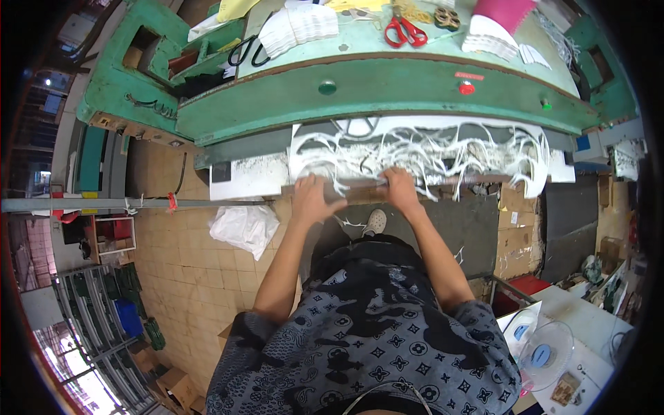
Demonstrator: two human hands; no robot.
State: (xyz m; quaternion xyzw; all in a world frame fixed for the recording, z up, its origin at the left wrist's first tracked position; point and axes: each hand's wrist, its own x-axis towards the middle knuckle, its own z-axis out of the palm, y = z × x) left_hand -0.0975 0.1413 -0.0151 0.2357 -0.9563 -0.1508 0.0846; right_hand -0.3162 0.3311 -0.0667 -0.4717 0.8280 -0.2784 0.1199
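Note:
Tangled white strips [449,160] lie across a white sheet [532,180] in the opening of a green machine [387,86]. My left hand [312,199] is at the front edge of the bed, left of the middle, its fingertips by the strips and its thumb stretched out to the side. A little to the right, my right hand [402,190] has its fingers bent together at the same edge, near the strips. Motion blurs this area, and whatever the right fingers hold is hidden.
On the machine's top lie red-handled scissors [404,33], black-handled scissors [249,52], stacks of white cut pieces [299,29] and a pink piece [499,14]. A white plastic bag [244,227] is on the tiled floor. At lower right, a fan [543,355] stands by a white table.

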